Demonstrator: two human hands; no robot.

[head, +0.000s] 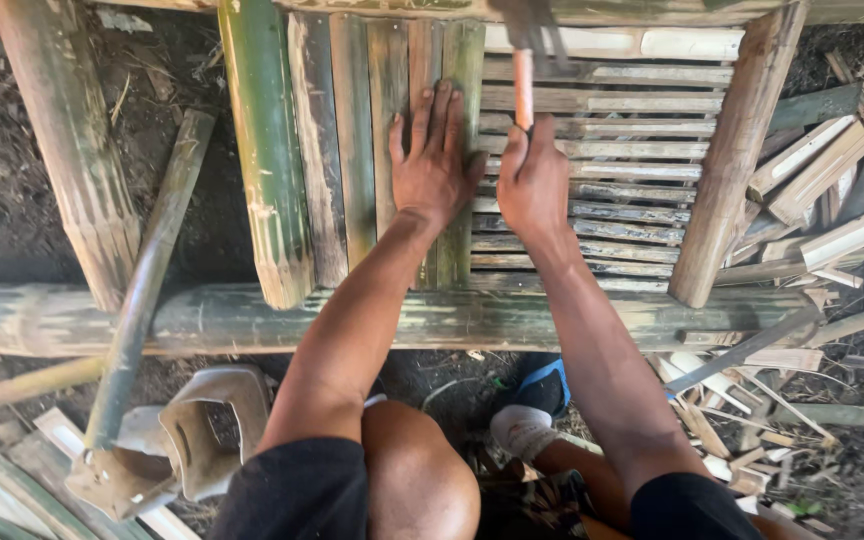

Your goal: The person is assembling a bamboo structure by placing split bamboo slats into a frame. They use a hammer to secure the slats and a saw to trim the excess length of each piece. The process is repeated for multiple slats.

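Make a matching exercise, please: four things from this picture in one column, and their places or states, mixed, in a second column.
Things:
1. left hand
2. right hand
3. thick green bamboo pole
4. hammer head

Places or states:
A. at the top edge of the picture, blurred
B. lies left of the flat slats, its end on the horizontal pole
C. pressed flat, fingers spread, on the upright slats
D. closed around a wooden handle

Pairs: 1-C, 2-D, 3-B, 4-A
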